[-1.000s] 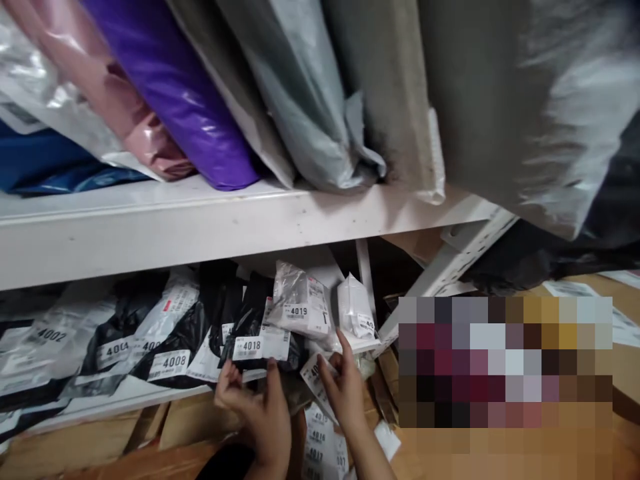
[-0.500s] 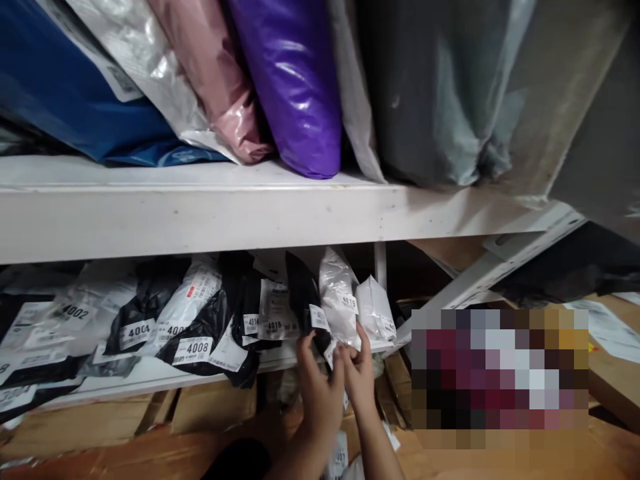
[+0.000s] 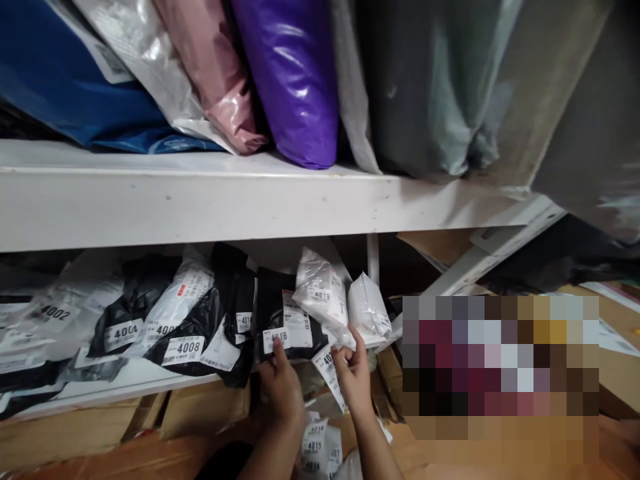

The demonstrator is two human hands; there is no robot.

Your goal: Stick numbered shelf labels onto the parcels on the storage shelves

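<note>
My left hand reaches up to the lower shelf, its fingers resting on the black parcel labelled 4018. My right hand pinches a white numbered label that hangs from a parcel at the shelf's front edge. Just above it lean the clear bag marked 4019 and a small white bag. More numbered parcels lie below my wrists, one marked 4015.
The lower shelf holds a row of black and white parcels, among them 4008, 4004 and 4002. The upper white shelf carries large blue, pink, purple and grey bags. Cardboard boxes sit underneath. A blurred patch lies at right.
My left hand has moved left from beside the right hand onto the 4018 parcel. My right hand now pinches the hanging label. The view shifted slightly.
</note>
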